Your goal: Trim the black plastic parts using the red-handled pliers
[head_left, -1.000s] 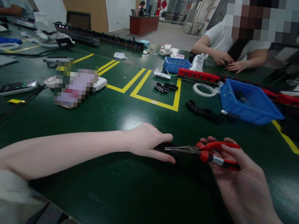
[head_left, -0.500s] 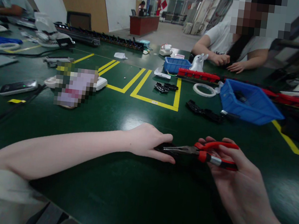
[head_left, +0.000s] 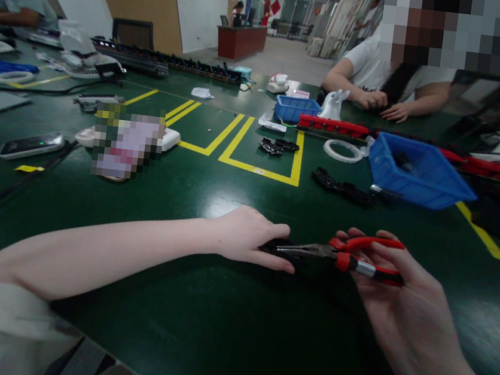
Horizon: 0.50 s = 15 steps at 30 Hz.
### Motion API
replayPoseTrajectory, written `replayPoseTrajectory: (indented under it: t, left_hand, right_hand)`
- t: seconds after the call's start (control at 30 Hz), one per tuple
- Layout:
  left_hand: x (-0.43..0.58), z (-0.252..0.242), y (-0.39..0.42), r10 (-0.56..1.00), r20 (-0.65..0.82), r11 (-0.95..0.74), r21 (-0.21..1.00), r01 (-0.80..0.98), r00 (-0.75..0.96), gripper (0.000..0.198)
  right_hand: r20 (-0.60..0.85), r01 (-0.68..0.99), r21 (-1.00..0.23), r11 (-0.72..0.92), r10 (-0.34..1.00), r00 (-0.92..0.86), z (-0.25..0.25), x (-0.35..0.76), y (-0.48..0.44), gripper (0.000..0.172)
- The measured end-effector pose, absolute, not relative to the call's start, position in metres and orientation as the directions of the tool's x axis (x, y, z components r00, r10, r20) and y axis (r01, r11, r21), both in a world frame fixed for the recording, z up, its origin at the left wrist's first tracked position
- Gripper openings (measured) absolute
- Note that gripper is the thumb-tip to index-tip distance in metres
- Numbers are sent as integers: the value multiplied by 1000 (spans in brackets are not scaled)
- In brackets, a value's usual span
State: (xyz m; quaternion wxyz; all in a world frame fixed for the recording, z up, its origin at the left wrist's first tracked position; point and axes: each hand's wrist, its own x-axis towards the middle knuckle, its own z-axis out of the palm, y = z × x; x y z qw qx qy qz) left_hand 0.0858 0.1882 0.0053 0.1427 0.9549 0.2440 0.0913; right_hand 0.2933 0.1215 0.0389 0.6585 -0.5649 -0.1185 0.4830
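Observation:
My left hand is closed around a small black part, most of it hidden by the fingers. In my right hand are needle-nose pliers with red and black handles; the fingers wrap round the grips. The plier jaws point left, their slim tips at the black part between my left thumb and finger. Whether the tips grip it I cannot tell. Both hands are low over the green table.
Black parts lie beyond my hands, near a blue bin and a white tape roll. More black pieces sit inside yellow tape lines. A blurred phone-like object lies left. Across the table sits a person.
The pliers and my right hand have shifted slightly to the right. My left hand keeps its hold on the black part, almost unmoved.

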Motion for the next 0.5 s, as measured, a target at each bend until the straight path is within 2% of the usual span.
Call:
replayPoseTrajectory:
  t: [0.5]
  left_hand:
    - [86, 4, 189, 488, 115, -847, 304, 437, 865, 54]
  right_hand:
    - [-397, -503, -856, -119, 775, 492, 38, 290, 120, 23]
